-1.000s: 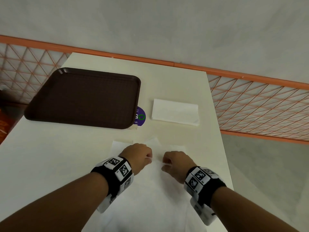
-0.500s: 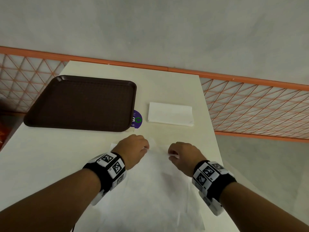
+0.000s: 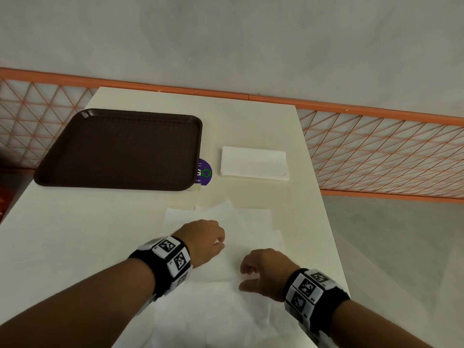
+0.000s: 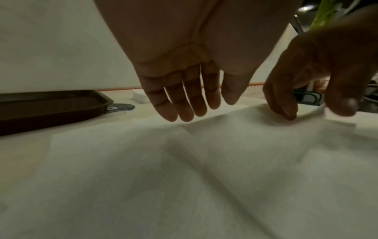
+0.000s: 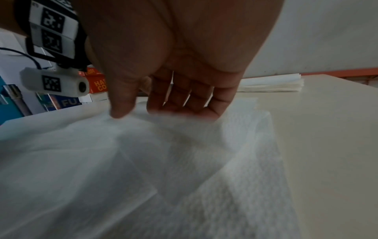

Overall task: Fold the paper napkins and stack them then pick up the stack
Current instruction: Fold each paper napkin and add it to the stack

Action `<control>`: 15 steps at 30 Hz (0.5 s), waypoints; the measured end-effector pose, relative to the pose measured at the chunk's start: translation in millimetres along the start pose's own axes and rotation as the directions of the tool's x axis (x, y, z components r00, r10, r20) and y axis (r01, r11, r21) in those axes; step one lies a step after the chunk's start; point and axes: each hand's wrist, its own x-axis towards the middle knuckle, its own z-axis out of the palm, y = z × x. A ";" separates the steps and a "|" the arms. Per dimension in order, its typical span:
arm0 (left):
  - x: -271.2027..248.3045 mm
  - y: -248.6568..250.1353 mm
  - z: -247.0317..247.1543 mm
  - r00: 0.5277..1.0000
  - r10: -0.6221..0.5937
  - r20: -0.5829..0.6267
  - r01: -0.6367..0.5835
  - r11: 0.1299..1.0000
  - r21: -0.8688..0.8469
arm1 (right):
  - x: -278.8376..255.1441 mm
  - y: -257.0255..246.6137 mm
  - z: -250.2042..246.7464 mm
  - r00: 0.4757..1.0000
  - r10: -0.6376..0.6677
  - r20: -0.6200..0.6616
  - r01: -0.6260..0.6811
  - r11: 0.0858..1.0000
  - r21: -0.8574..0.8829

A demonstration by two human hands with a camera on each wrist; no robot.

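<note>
- The step in hand looks like folding: an unfolded napkin lies spread on the near part of the table, with other loose sheets showing under its far edge.
- The left hand hovers over the sheet's middle with fingers straight and relaxed, holding nothing.
- The right hand pinches a lifted edge of the napkin between thumb and fingers on the sheet's right side.
- A folded stack waits far right on the table, just right of the brown tray and a purple sticker.
- Next move, as I judge it: carry the pinched edge across, line up corners, and press the crease flat.
- Against the earlier frames, the right hand has drawn nearer and lower, and the left hand has let go.
</note>
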 end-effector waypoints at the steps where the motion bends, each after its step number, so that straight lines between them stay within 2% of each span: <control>1: 1.1 2.4 5.0 1.000 0.010 0.015 -0.010 1.000 0.023 | -1.4 0.1 2.5 0.999 0.020 0.028 -0.020 0.999 0.026; 3: 3.2 5.4 13.4 1.000 0.028 0.009 -0.029 0.998 0.057 | -3.6 1.1 5.5 0.998 0.045 0.032 -0.047 0.996 0.072; 5: 7.0 6.5 18.8 0.999 0.030 -0.015 -0.028 0.996 0.079 | -3.2 5.0 4.5 0.993 0.057 -0.102 -0.050 0.997 0.064; 7: 11.7 7.5 21.8 1.000 0.018 -0.023 -0.016 0.995 0.099 | 0.6 11.5 1.0 0.959 0.102 -0.264 -0.101 0.995 0.015; 8: 13.5 8.3 22.8 1.000 0.011 -0.024 -0.008 0.994 0.107 | 3.0 14.4 -1.1 0.945 0.138 -0.295 -0.144 0.990 0.002; 11: 17.3 12.3 24.4 1.000 -0.010 -0.022 0.012 0.991 0.131 | 11.2 19.5 -2.3 0.953 0.217 -0.214 -0.236 0.969 -0.068; 15: 19.5 15.1 25.9 0.999 -0.036 0.002 0.036 0.992 0.120 | 18.1 18.1 -2.3 0.973 0.190 -0.131 -0.209 0.966 -0.151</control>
